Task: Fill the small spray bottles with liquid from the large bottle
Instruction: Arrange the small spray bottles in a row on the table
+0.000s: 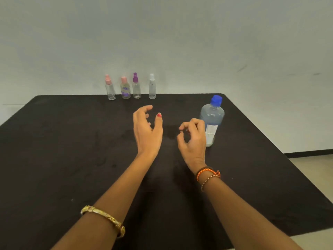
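You are looking down at a black cloth-covered table (72, 141) set against a pale wall (162, 33), and the tall clear plastic bottle with a blue screw cap and white label (212, 120) is your landmark, standing upright toward the table's far right. Your right hand (193, 139) hangs in the air just left of that big bottle, partly overlapping its lower half in the view; its fingers are loosely curled, thumb and forefinger near each other, with nothing between them, and you cannot tell whether the back of the hand touches the bottle. Your left hand (146, 132) hovers farther left of the bottle, palm turned inward, fingers relaxed and gently bent, thumb with red nail polish pointing up, holding nothing. Well beyond and left of the bottle, at the table's far edge by the wall, four small clear spray bottles stand upright in a row: one with a pink cap (110, 88) farthest from the bottle, then a pink-capped one with purple flower print (125, 89), then a purple-capped one (136, 86), then a white-capped one (152, 87) nearest it. A gold bangle (104, 218) circles your left forearm, and orange braided threads (208, 175) wrap your right wrist.
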